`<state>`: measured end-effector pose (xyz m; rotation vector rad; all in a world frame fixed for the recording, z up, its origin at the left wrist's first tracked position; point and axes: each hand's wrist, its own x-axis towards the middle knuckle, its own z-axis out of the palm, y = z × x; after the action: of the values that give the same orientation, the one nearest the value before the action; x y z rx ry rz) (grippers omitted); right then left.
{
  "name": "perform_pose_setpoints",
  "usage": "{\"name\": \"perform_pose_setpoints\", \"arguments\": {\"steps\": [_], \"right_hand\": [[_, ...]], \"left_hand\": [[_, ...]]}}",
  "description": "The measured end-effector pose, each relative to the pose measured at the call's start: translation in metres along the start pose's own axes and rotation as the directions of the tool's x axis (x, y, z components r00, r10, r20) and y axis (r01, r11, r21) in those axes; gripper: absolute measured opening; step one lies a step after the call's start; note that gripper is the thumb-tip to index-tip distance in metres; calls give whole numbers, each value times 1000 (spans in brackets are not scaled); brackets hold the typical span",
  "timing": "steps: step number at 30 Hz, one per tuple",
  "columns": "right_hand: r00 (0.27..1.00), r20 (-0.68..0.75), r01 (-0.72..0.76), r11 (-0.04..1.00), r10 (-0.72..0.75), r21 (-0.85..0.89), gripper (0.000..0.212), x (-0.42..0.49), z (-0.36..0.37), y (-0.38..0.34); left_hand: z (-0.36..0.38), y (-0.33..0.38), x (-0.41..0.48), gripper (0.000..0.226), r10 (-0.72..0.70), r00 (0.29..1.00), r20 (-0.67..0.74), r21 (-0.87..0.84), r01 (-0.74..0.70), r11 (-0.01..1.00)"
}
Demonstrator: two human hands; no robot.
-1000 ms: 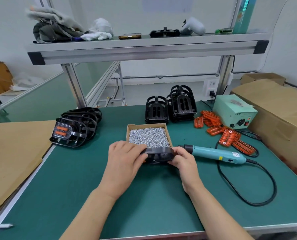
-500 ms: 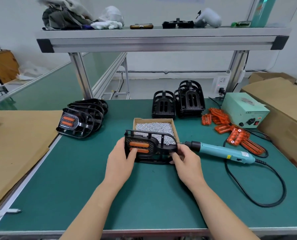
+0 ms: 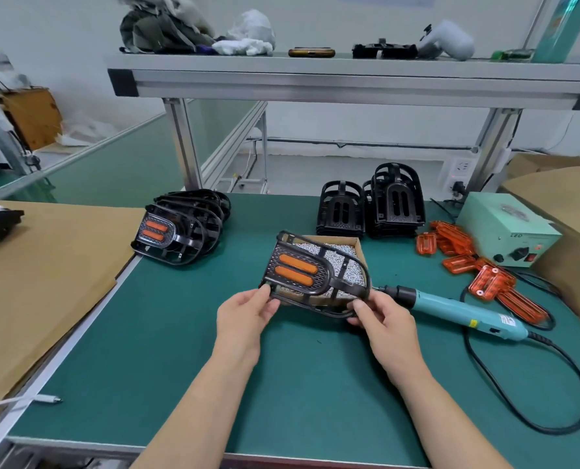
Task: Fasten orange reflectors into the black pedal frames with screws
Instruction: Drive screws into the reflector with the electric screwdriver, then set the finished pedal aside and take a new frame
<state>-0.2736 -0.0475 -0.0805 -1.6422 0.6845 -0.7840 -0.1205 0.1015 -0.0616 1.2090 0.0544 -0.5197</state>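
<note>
- holding a black frame (image 3: 323, 276) up between both hands, just above the green table (image 3: 180, 350) and in front of the box (image 3: 358, 244); it tilts, flat face toward the camera.
- left hand (image 3: 244, 319) pinches the frame's lower left corner — thumb on the front, fingers curled behind.
- right hand (image 3: 383, 319) pinches the curved cage bar at the frame's lower right end, thumb and forefinger closed on it.
- two orange strips of a reflector (image 3: 297, 262) show in the slots of the frame's face.
- the box, open cardboard filled with small silver screws (image 3: 344, 262), sits behind the frame and is partly hidden by it.
- screwdriver (image 3: 457, 308) — teal with a black tip — lies on the table just right of the right hand, its black cord looping toward the near edge.
- loose reflectors (image 3: 491, 282) lie scattered on the right, between the screwdriver and a pale green power unit (image 3: 505, 231).
- a row of fitted frames (image 3: 180, 228) leans at the left; empty frames (image 3: 373, 211) stand stacked behind the box.
- brown cardboard (image 3: 45, 282) covers the surface left of the table.
</note>
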Motion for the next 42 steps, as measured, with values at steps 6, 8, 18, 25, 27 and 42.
{"name": "perform_pose_setpoints", "arguments": {"steps": [6, 8, 18, 25, 27, 42], "right_hand": [[999, 28, 17, 998, -19, 67, 22, 2, 1, -1], [998, 55, 42, 999, -43, 33, 23, 1, 2, 0], [997, 74, -31, 999, 29, 26, 18, -2, 5, -2], [998, 68, -16, 1000, 16, -1, 20, -2, 3, -3], [997, 70, -22, 1000, 22, 0, 20, -2, 4, -2], [997, 71, -25, 1000, 26, -17, 22, 1, 5, 0]], "left_hand": [[26, -8, -20, 21, -65, 998, 27, 148, 60, 987], [26, -5, -18, 19, -86, 996, -2, 145, 86, 986], [-4, 18, 11, 27, -95, 990, -104, 70, 102, 992], [-29, 38, 30, 23, -5, 974, -227, 154, 42, 987], [-43, 49, 40, 23, 46, 958, -283, 204, 14, 979], [-118, 106, 126, 31, -5, 894, -447, 289, 149, 946]]}}
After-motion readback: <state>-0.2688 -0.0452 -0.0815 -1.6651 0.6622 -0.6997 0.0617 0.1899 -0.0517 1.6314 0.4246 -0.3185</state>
